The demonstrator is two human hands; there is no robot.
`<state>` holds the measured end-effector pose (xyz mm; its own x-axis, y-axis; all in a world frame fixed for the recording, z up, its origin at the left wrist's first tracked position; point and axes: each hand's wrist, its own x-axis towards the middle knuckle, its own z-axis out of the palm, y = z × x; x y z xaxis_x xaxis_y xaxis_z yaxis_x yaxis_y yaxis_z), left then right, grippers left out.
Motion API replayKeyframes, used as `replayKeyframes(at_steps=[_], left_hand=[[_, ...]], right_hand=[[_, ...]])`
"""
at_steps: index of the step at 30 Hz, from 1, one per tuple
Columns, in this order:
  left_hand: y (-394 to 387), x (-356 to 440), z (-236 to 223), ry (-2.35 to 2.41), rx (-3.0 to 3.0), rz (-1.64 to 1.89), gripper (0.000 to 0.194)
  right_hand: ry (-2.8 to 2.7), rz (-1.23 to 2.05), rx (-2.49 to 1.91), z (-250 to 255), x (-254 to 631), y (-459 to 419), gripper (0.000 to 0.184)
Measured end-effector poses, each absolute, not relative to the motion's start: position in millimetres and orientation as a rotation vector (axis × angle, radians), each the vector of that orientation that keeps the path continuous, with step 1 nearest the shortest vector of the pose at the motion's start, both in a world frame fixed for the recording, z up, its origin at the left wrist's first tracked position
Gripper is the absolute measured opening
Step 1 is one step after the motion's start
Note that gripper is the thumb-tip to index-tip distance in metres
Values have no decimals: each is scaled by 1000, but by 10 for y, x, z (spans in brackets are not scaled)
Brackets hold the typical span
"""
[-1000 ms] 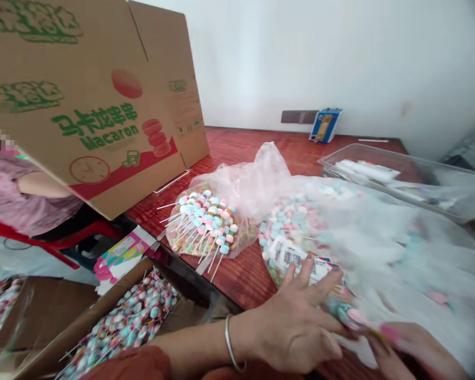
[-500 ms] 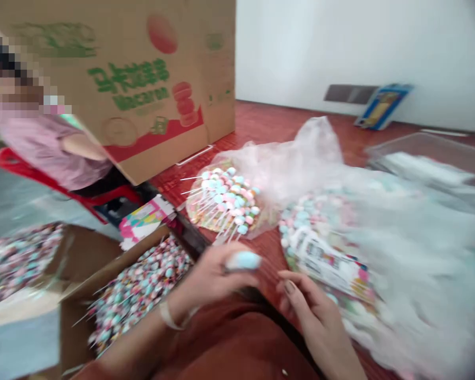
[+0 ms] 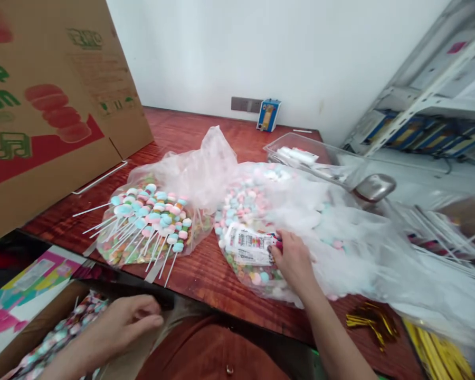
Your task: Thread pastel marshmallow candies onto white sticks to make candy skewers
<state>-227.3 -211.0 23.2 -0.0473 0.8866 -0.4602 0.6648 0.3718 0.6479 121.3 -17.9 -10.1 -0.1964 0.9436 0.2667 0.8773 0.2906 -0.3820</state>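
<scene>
My right hand (image 3: 295, 261) reaches over the table, thumb and fingers closed on the right end of a white printed packet (image 3: 247, 245). That packet lies on a clear bag of pastel marshmallows and candies (image 3: 237, 203). Low on the left is my left hand (image 3: 129, 322), its fingers loosely curled with a gap to the thumb and nothing visible between them. It hovers beside an open carton holding many candy skewers (image 3: 69, 324). Further back, a pile of marshmallow skewers (image 3: 154, 214) with white sticks rests on another clear bag.
A large printed cardboard box (image 3: 63, 105) stands at the left on the red-brown table (image 3: 206, 279). To the right are a clear plastic tray (image 3: 293, 140), a metal scoop (image 3: 376, 187) and gold twist ties (image 3: 372, 322). White shelving (image 3: 427, 100) stands beyond.
The view has swung right. My left hand, earlier holding a pale blue and white piece, is now lower left without it. My right hand has moved forward onto the printed packet.
</scene>
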Motion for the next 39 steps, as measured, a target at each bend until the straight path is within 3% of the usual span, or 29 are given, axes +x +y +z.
replayKeyframes(at_steps=[2,5,9,12,17,20,29,39], left_hand=[[-1795,-1882,438,1534,1467,360,21],[-1439,-1353,574,1204,1452,469,26],[-1138,-708,341,863,1115,523,26],[-957,-295,103,682,674,660,41],[-696,19,1,328,220,1006,45],[-609,-5,64,337,112,1106,36],[-654,-154,245,732,399,1327,26],[-607,-185,281,893,300,1473,36]], right_hand=[[-2075,210,-1640,-109,1176,-163,29],[-2014,245,-1617,-105,1162,-168,19],[-1943,320,-1528,-14,1170,-212,14],[-1885,411,-1471,163,1181,-303,16],[-1568,995,-1314,452,1281,-488,18],[-1381,1220,-1184,468,1365,-533,19],[-1105,1317,-1130,317,1274,-552,18],[-1528,884,-1424,422,1171,-649,26]])
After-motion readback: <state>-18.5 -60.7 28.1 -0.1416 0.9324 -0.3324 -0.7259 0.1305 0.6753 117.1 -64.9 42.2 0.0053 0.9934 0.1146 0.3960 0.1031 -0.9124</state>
